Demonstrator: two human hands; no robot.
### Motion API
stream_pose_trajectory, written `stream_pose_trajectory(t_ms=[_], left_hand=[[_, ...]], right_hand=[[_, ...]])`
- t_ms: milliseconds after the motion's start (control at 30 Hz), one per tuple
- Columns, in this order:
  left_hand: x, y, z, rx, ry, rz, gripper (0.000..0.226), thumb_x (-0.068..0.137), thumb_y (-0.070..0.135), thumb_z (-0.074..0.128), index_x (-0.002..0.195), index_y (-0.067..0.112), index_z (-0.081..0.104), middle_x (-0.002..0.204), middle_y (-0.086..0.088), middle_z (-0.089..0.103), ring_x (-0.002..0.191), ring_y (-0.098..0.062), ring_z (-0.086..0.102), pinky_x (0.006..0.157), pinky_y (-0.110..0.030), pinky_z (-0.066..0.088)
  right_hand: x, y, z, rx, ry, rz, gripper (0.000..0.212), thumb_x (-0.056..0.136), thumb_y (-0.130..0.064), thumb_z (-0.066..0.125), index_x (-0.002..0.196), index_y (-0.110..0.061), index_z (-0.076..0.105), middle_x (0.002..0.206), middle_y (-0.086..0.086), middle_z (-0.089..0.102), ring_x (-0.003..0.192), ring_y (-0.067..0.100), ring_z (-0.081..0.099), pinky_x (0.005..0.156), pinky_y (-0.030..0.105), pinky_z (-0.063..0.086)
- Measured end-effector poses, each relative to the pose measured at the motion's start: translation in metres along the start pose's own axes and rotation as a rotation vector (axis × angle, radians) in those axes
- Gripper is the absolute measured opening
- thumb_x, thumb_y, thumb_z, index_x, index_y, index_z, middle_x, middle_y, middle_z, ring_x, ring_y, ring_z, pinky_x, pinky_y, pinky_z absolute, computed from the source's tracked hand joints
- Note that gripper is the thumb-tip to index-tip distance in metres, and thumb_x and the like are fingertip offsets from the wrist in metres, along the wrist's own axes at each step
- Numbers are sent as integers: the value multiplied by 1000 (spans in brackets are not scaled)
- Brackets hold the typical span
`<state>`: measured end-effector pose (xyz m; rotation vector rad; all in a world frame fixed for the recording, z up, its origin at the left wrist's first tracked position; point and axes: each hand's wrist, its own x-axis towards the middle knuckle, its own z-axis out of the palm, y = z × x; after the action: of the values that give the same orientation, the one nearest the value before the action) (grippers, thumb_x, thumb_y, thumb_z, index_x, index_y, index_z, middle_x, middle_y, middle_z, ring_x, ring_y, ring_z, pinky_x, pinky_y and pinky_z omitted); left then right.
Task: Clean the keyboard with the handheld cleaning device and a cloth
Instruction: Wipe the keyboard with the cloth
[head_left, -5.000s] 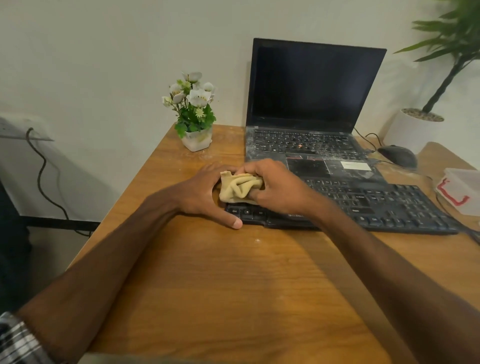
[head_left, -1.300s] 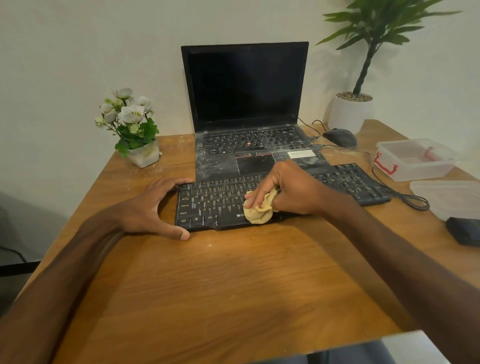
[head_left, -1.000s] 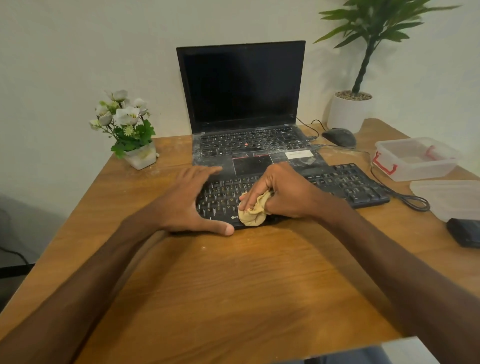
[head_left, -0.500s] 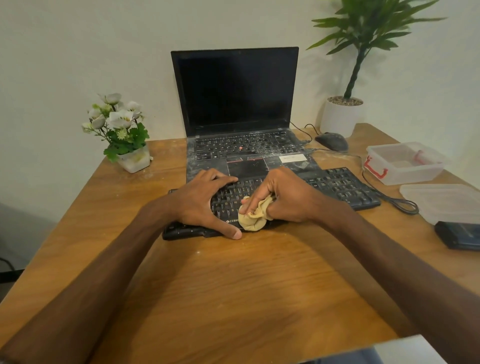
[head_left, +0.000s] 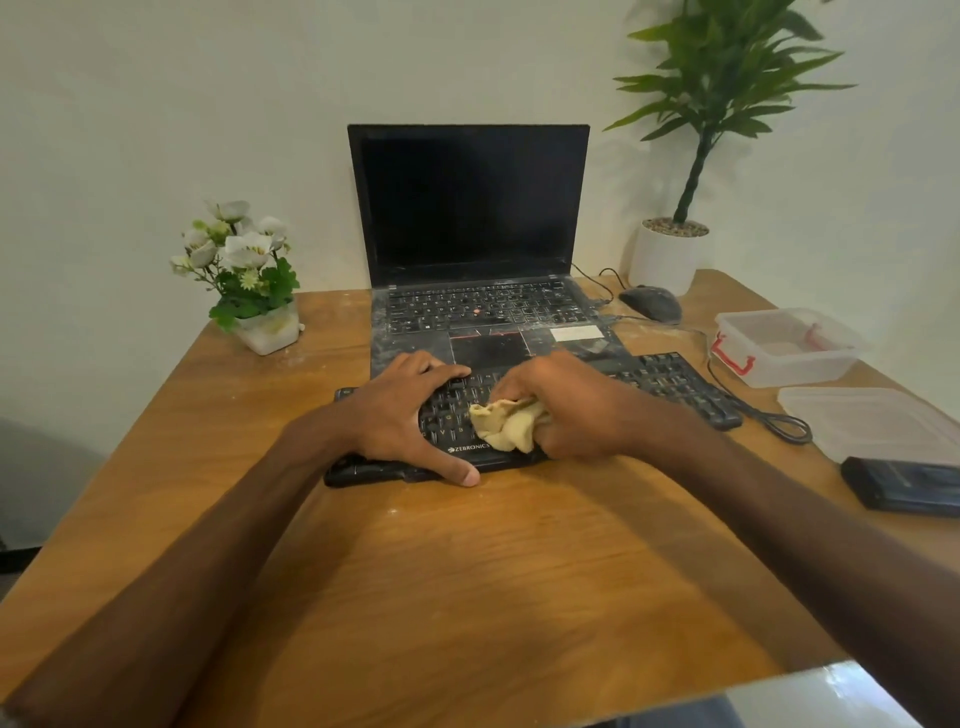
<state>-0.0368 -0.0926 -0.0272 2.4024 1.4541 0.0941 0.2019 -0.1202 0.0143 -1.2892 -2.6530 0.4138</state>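
I'm watching both hands working on the keyboard (head_left: 675, 384), which is lying across the middle of the tabletop (head_left: 467, 571), long axis running left to right, far edge against the laptop (head_left: 467, 208). The left hand (head_left: 405, 415) is lying spread over its left end, fingers flat on the keys, thumb at the near edge, bracing it. The right hand (head_left: 566, 410) is gripping the bunched cloth (head_left: 506, 423) and pressing it onto the middle keys. I'm judging the remaining stretch is lying rightward, nearer the right hand.
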Motion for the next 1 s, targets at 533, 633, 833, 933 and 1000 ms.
stream_pose_trajectory(t_ms=[533,633,833,933,1000], left_hand=[[1,-5,3,-27,8,4,135,51,85,77,163,38,18,142,14,29,129,-7,28,103,-30,31],[1,-5,3,-38,8,7,135,51,85,77,163,37,19,140,14,29,128,-7,28,104,-30,32],[1,-6,3,-29,4,0,138,49,89,75,163,38,18,139,15,28,128,-8,28,106,-33,35],[2,-5,3,-14,0,-8,143,43,95,69,163,38,17,138,15,28,128,-8,28,106,-33,35],[2,-5,3,-6,8,-3,143,43,96,68,163,38,17,136,15,29,127,-8,28,107,-33,34]], right_hand=[[-22,43,7,205,145,-64,36,75,10,77,102,-14,80,110,-1,76,107,5,70,93,20,56],[-30,56,-1,248,126,-18,37,73,16,72,95,-14,82,104,-4,77,101,-2,70,91,21,57],[-17,39,-14,191,158,-36,36,74,5,78,90,-27,81,89,-8,79,81,5,74,69,28,61],[-3,15,-2,290,241,-148,35,75,6,77,96,-22,81,97,-6,79,88,3,74,75,29,62],[4,4,11,303,182,-191,37,74,9,75,98,-18,81,101,-5,78,96,2,73,83,28,61]])
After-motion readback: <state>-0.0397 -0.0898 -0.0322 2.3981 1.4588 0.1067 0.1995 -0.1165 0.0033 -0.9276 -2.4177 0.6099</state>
